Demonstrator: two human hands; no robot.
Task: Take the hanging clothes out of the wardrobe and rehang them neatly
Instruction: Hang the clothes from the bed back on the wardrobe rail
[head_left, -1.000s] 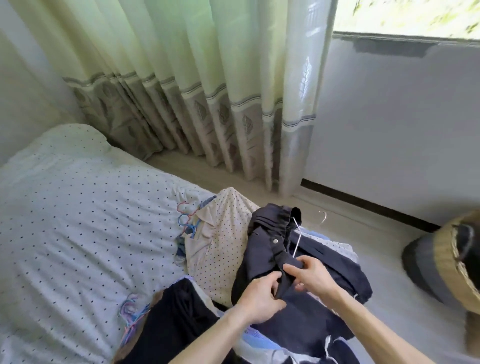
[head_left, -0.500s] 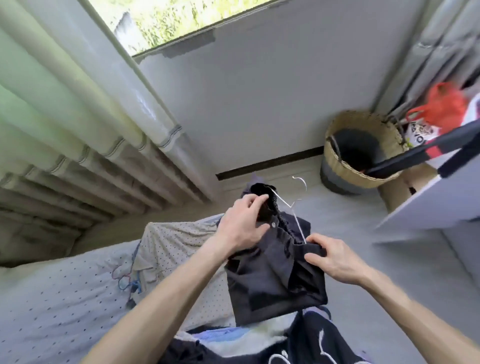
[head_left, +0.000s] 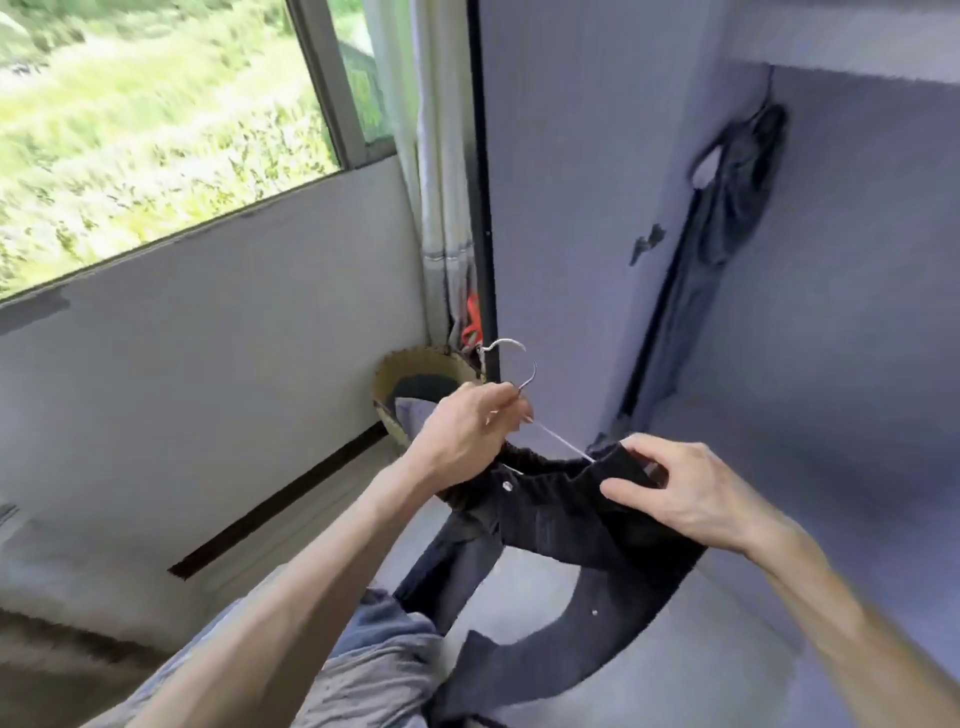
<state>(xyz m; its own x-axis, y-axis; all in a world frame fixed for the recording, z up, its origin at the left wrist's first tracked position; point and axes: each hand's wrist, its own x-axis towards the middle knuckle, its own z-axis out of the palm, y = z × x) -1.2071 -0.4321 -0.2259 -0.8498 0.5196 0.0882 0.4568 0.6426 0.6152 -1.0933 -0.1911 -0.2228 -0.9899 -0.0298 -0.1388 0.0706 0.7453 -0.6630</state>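
The left hand (head_left: 470, 423) pinches the neck of a wire hanger (head_left: 511, 374) just under its hook, while the right hand (head_left: 680, 488) grips the waistband of a pair of dark trousers (head_left: 561, 525) draped on that hanger, thumb and fingers closed on the cloth. The trousers hang in the air between the two hands, their legs trailing down toward the lower edge of the view, in front of the open wardrobe (head_left: 857, 312). This looks like the rehanging step: the garment is on its hanger and being carried to the wardrobe. The next move probably calls for lifting the hook up to a rail, but no rail is in view; it may lie above the top edge. A dark garment (head_left: 737, 187) already hangs at the wardrobe's back, blurred. A woven basket (head_left: 387, 384) stands by the wall, partly hidden behind the left hand.
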